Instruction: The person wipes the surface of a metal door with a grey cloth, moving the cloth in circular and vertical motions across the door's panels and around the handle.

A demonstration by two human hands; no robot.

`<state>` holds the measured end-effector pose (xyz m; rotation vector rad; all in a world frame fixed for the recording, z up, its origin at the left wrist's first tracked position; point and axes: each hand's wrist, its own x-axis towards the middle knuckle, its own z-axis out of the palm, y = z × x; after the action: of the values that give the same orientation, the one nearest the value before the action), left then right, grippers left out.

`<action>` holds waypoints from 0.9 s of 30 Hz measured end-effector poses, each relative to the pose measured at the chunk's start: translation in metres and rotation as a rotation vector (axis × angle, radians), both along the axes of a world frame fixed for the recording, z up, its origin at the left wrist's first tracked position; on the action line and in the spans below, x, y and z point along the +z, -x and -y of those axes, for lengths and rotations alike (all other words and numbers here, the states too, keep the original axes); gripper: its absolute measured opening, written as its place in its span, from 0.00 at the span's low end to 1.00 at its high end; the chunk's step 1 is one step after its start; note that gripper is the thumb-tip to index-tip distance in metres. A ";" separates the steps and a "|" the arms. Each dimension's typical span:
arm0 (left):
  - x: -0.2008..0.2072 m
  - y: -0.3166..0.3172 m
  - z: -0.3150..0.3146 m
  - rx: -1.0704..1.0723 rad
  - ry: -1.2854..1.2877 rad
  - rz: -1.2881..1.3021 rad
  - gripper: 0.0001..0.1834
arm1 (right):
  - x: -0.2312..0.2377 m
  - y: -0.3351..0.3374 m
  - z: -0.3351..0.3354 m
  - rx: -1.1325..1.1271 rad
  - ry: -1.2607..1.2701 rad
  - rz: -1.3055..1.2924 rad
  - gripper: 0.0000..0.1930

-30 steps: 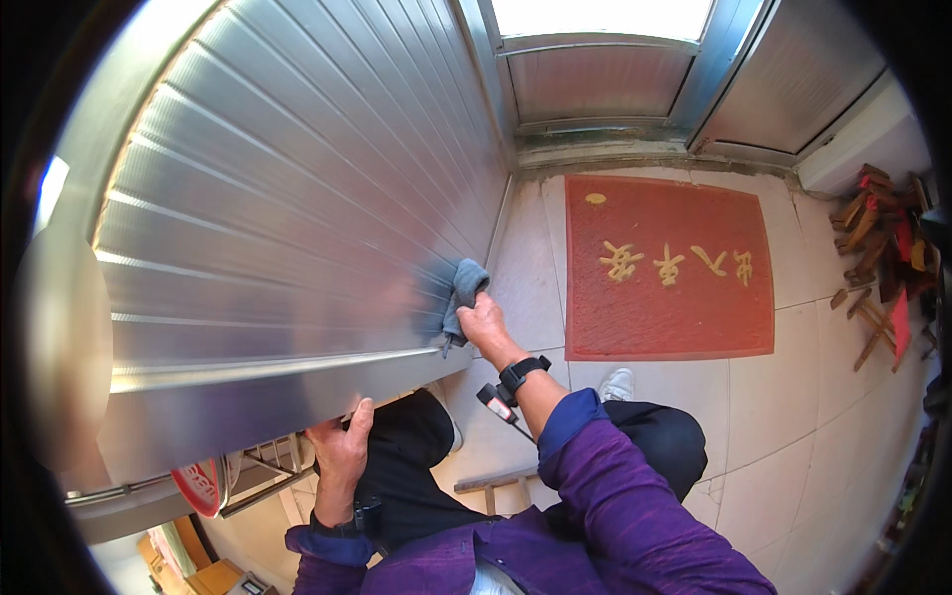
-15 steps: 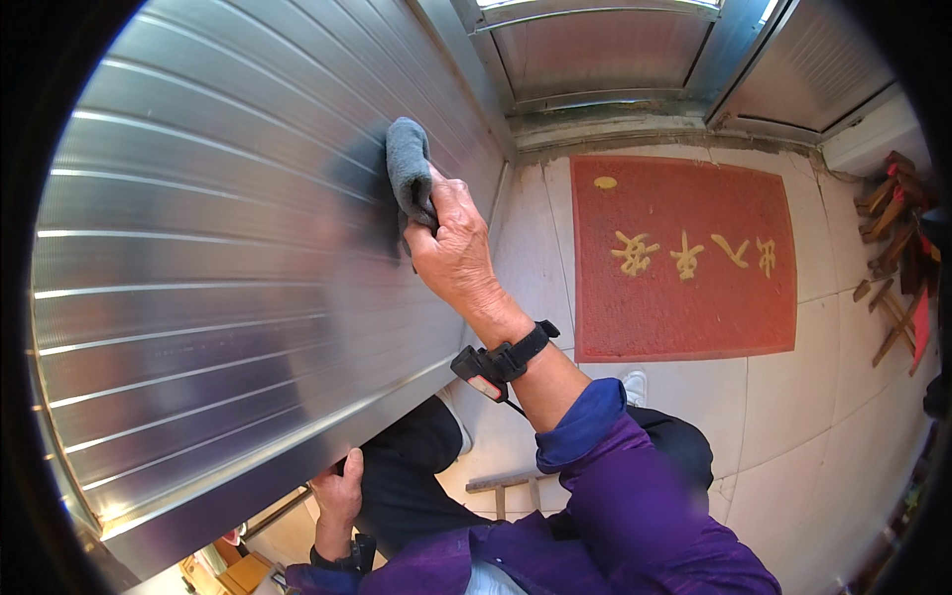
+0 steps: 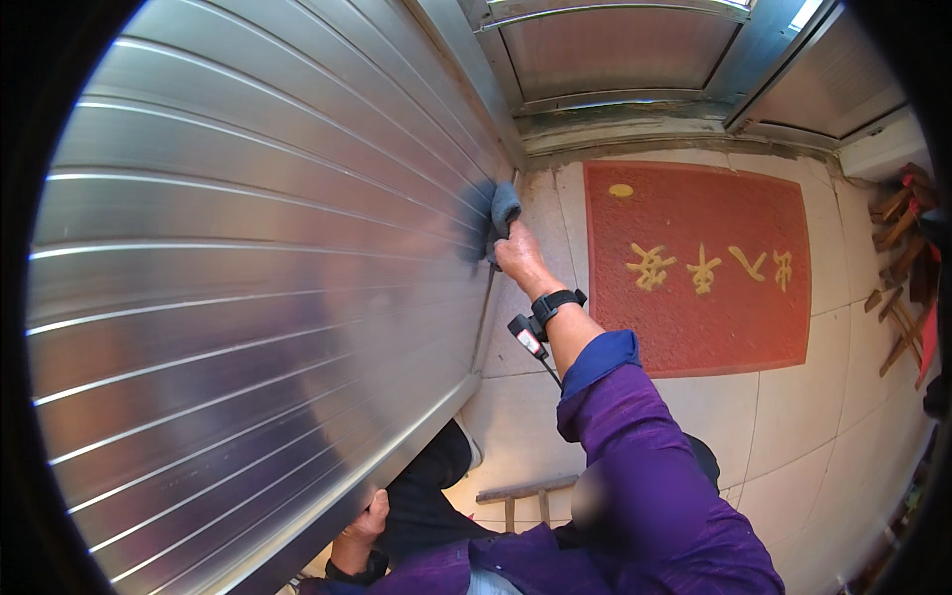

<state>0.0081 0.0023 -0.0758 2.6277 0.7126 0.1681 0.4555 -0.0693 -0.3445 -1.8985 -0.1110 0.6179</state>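
My right hand [image 3: 520, 252] is closed on a grey-blue cloth [image 3: 505, 206], which is pressed against the lower part of a ribbed metal door panel [image 3: 248, 288]. The cloth touches the panel close to its bottom edge, just above the tiled floor. Down at the near edge of the door, my left hand [image 3: 371, 518] grips the frame [image 3: 327, 531], its thumb showing on the outer side. The rest of its fingers are hidden behind the edge. Both wrists wear black straps; the right one carries a small device [image 3: 528, 335].
A red doormat [image 3: 694, 327] with yellow characters lies right of the door. Beyond it are a metal threshold [image 3: 625, 124] and another metal door [image 3: 833, 79]. Wooden stools [image 3: 902, 248] stand along the right side. A wooden frame piece [image 3: 526, 490] is near my legs.
My right hand has moved the cloth rightward and down the panel toward its bottom edge. My left hand keeps its hold on the door frame; the whole view has shifted slightly.
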 end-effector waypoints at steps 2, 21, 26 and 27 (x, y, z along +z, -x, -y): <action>0.001 -0.002 -0.005 -0.104 -0.076 -0.057 0.14 | -0.012 -0.012 -0.002 0.030 0.095 -0.056 0.25; 0.014 -0.035 -0.003 -0.132 -0.002 -0.013 0.21 | 0.026 -0.076 -0.009 -0.214 -0.235 -0.208 0.26; 0.022 -0.040 0.000 -0.132 -0.043 0.018 0.19 | 0.110 -0.087 -0.012 -0.178 -0.292 -0.080 0.16; 0.022 -0.040 0.000 -0.120 -0.041 0.027 0.18 | 0.131 -0.087 -0.013 -0.143 -0.335 -0.012 0.16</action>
<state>0.0478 0.0021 -0.0540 2.6928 0.5454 0.1851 0.5429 -0.0561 -0.2131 -1.5636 -0.0657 0.4802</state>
